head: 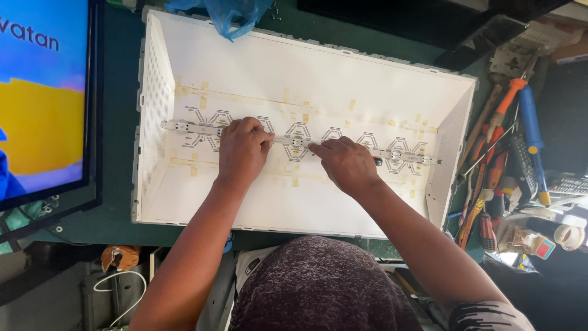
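A white backlight tray [156, 116] lies open on a green table. A thin LED strip [190, 127] with small lenses runs across its middle, over printed diamond outlines. My left hand [242, 149] rests knuckles up on the strip left of centre, fingers curled down onto it. My right hand [345, 163] sits just right of centre, its fingertips pressed against the strip beside a lens [297, 141]. A dark tool tip [378, 162] pokes out past the right hand; whether that hand grips it I cannot tell.
A lit screen [43, 98] stands at the left. Several screwdrivers and pliers [496, 165] lie heaped right of the tray, with tape rolls [568, 236] beyond. A blue plastic bag [228, 15] hangs over the tray's far edge. Yellowish tape bits dot the tray's floor.
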